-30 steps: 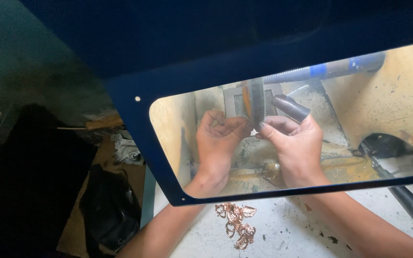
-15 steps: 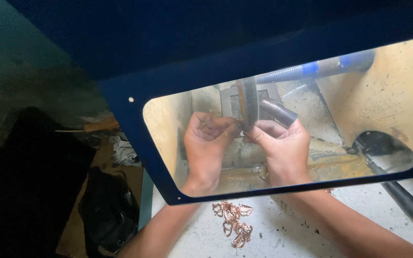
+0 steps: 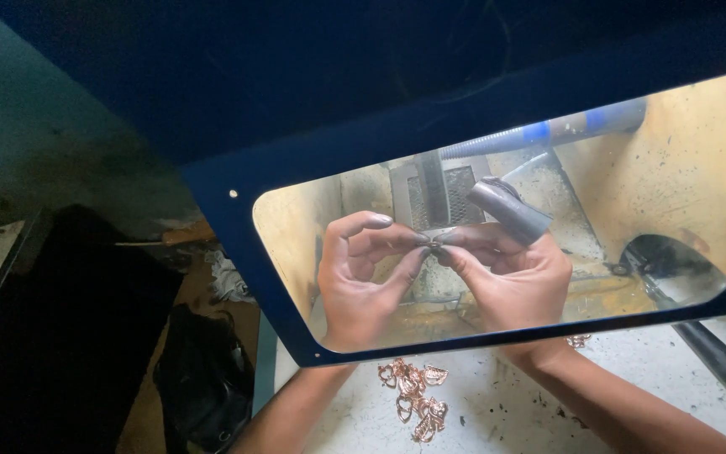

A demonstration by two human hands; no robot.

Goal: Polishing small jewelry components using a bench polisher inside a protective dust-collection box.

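Behind a clear window (image 3: 313,252) framed in dark blue, the yellowish cabinet interior (image 3: 682,160) surrounds both of my hands. My left hand (image 3: 363,282) and my right hand (image 3: 510,282) meet at the fingertips, each pinched on one end of a small metal piece (image 3: 433,241) held between them. The piece is too small to describe in detail; its long axis appears to run roughly level from one hand to the other, one end toward each grip. Both pinches are closed on it, thumbs below and forefingers above. A dark sleeve (image 3: 507,210) covers one finger of my right hand and points up and away from the grip. Just beyond the fingertips stands a dark narrow wheel (image 3: 433,181) in front of a metal grille (image 3: 462,189), close behind the piece. Above and to the right of the grip, a grey bar with blue bands (image 3: 548,133) crosses the cabinet at a slant. Farther right of my right hand lies a dark scoop (image 3: 674,265) whose black handle (image 3: 720,361) extends out under the frame. Below my wrists, on the speckled white bench (image 3: 497,412), sits a heap of copper-coloured pendants (image 3: 413,395).
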